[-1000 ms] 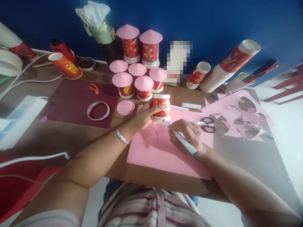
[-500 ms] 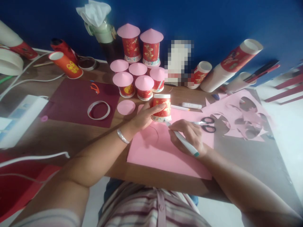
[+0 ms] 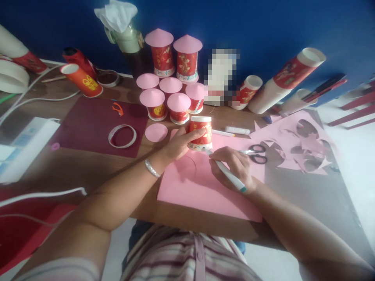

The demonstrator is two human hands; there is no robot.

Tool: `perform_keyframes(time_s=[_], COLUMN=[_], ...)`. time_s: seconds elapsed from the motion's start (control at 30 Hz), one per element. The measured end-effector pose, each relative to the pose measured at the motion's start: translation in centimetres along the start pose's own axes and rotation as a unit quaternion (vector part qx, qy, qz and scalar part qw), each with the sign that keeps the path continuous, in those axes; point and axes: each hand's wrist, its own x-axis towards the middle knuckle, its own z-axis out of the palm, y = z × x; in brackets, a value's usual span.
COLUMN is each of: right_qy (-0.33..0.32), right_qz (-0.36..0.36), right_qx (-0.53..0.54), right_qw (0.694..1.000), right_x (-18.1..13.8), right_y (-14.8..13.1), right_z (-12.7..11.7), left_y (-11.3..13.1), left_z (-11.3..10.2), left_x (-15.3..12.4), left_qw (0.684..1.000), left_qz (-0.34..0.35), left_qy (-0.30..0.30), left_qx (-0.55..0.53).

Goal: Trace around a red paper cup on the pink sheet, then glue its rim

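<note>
Clearly, the left hand [image 3: 182, 143] holds the cup [image 3: 201, 132], its axis near upright, over the pink paper [image 3: 187, 191]; the right hand [image 3: 238, 168], to the right and nearer the body, grips the marker [image 3: 231, 176], slanting up-left toward the cup's lower rim, contact impossible to tell. At back right, a holder [image 3: 293, 104] contains pens [image 3: 325, 89].

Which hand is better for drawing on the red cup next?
Probably the right hand: it holds the marker, tip close to the white band on the red cup. The left hand is busy gripping the cup.
</note>
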Motion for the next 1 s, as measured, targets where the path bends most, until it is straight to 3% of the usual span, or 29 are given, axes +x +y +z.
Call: perform_keyframes(time_s=[1.0], right_qy=[-0.002], right_qz=[0.006], right_qx=[0.007], right_qw=[1.000], right_x=[0.08], right_y=[0.01], right_z=[-0.04], left_y=[-0.12], left_z=[-0.17], left_x=[0.11], left_qw=[1.000], left_qz=[0.002], left_qy=[-0.010], left_qx=[0.015])
